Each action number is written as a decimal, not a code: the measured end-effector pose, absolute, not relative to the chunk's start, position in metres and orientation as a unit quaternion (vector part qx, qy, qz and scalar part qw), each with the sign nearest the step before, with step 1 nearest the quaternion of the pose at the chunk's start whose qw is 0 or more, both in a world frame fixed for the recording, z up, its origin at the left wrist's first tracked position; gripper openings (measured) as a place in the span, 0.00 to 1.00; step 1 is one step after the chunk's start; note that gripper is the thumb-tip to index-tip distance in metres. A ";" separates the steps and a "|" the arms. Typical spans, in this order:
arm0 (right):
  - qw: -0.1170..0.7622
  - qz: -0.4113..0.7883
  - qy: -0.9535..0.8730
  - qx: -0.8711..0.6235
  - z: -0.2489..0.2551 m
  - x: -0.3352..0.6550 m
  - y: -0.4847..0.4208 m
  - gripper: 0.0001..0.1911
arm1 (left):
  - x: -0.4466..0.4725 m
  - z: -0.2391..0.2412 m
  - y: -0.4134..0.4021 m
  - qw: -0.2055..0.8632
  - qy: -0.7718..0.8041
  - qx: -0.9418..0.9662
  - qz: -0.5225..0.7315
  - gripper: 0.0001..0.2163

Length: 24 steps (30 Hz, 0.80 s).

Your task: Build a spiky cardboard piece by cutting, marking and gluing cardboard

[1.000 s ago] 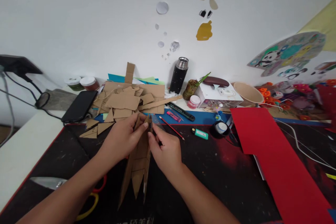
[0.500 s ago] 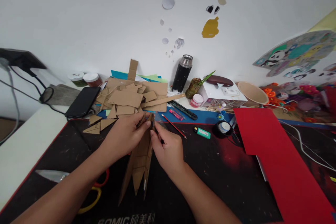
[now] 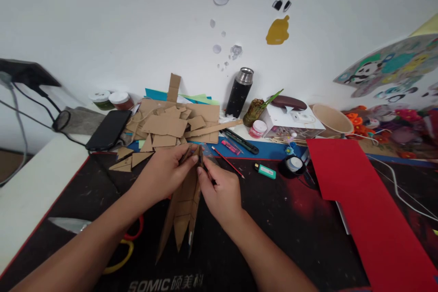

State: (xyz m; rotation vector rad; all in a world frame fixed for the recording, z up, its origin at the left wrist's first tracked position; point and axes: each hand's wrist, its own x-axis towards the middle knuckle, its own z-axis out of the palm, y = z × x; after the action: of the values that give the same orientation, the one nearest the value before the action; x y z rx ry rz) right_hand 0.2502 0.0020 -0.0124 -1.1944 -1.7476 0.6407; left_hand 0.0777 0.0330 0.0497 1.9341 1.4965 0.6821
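Both hands meet over the dark mat, gripping one folded cardboard piece [image 3: 183, 212] with long pointed flaps that hang toward me. My left hand [image 3: 167, 169] pinches its upper end from the left, thumb laid along the top. From the right, my right hand [image 3: 219, 187] is closed on the same end, its thumb and fingers pressed against the right-hand flap. Exactly how the panels join there is hidden by my fingers. Under my left forearm lies a pair of scissors [image 3: 118, 260] with red and yellow handles, partly covered.
Cardboard scraps [image 3: 167, 127] are heaped behind my hands. A red pencil [image 3: 227, 162], a green lighter [image 3: 265, 171] and a utility knife [image 3: 241, 140] lie beyond my right hand. A black flask [image 3: 239, 93] stands by the wall. Red sheet [image 3: 366, 205] covers the right side.
Both hands keep the same grip on the cardboard piece, with hardly any finger movement. The whole view has shifted slightly.
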 end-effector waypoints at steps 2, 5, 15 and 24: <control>0.450 0.262 -0.705 -0.482 -0.012 0.251 0.002 0.21 | 0.078 0.050 0.033 0.300 0.567 0.722 0.260 0.14; 0.458 0.272 -0.697 -0.480 -0.010 0.251 0.003 0.21 | 0.079 0.050 0.033 0.306 0.572 0.713 0.266 0.14; 0.452 0.368 -0.639 -0.502 -0.006 0.255 0.000 0.22 | 0.079 0.049 0.032 0.331 0.559 0.704 0.287 0.14; 0.463 0.415 -0.594 -0.510 -0.004 0.253 0.000 0.22 | 0.078 0.048 0.037 0.355 0.533 0.711 0.290 0.12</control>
State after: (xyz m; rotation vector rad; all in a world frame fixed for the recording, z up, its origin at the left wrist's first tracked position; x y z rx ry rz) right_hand 0.2534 -0.0001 -0.0042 -1.2546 -1.4599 1.0202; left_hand 0.0775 0.0372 0.0482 1.8376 1.3766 0.7494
